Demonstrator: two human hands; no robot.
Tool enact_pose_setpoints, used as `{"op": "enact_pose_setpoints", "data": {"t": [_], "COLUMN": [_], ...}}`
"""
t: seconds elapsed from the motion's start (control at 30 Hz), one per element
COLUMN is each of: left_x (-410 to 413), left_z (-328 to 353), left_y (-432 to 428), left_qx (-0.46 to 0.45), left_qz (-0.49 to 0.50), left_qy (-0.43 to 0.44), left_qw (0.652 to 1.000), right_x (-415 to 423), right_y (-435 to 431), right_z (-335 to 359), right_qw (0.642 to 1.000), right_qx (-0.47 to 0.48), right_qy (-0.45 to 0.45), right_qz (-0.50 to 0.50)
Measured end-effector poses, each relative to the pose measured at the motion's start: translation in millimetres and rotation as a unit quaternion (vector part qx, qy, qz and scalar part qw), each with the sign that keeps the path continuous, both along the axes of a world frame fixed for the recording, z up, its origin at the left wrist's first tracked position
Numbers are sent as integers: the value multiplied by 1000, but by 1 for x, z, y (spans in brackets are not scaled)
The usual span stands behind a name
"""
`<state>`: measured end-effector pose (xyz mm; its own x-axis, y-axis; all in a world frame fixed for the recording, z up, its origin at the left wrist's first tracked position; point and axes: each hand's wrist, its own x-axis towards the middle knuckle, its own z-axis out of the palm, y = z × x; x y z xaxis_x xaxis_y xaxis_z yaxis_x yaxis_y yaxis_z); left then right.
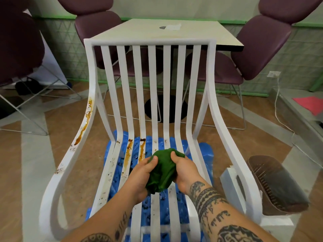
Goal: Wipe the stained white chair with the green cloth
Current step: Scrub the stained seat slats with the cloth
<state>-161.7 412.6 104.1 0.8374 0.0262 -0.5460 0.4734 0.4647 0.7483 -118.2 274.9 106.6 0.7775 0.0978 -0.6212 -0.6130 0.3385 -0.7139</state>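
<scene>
A white slatted chair (216,123) stands right in front of me, facing me. Brown stains run down its left armrest (85,123) and streak the left seat slats (129,154). Over the middle of the seat I hold a bunched green cloth (162,172) between both hands. My left hand (141,177) grips its left side with the thumb on top. My right hand (185,172) grips its right side, thumb pressed into the cloth. The lower part of the cloth hangs between my palms.
A blue plastic sheet (206,152) lies on the floor under the chair. Behind the chair stands a square table (157,32) with purple chairs (258,49) around it. A brown wicker object (274,186) sits to the right. A white cable (277,105) trails along the right wall.
</scene>
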Motion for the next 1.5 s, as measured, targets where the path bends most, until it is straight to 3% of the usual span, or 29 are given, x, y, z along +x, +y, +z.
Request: {"op": "enact_pose_setpoints", "data": {"t": [0.13, 0.3, 0.43, 0.53, 0.67, 0.73, 0.83, 0.9, 1.03, 1.2, 1.27, 1.5], "left_x": [27, 59, 84, 109, 147, 161, 187, 204, 234, 243, 244, 238], "left_z": [-7, -16, -27, -33, -39, -43, -53, -60, -83, -104, -105, -85], "left_y": [-1, -2, -1, 6, 18, 19, 14, 7, -5, -17, -18, -18], "left_qx": [0, -63, -8, 114, 214, 344, 522, 569, 635, 724, 736, 711], "left_qz": [4, 42, 20, 43, 29, -15, -83, -119, -191, -290, -312, -382], "left_qy": [-12, 20, 13, 24, 35, -12, -87, -115, -133, -98, -91, -49], "left_qw": [1000, 997, 1000, 992, 976, 939, 844, 806, 736, 618, 594, 588], "right_x": [26, 56, 85, 103, 128, 126, 117, 114, 117, 117, 119, 118], "right_y": [7, 21, 15, -4, -29, -36, -36, -35, -33, -35, -37, -39], "right_z": [-13, -32, -53, -56, -85, -101, -125, -130, -136, -135, -134, -133], "right_qw": [988, 982, 961, 902, 769, 748, 712, 688, 674, 677, 688, 705], "right_qx": [-128, -167, -255, -398, -593, -603, -640, -667, -681, -671, -660, -643], "right_qy": [-82, -28, -81, -149, -145, -144, -164, -177, -187, -193, -193, -196], "right_qz": [31, 83, 73, 81, 190, 237, 239, 225, 215, 231, 232, 228]}}
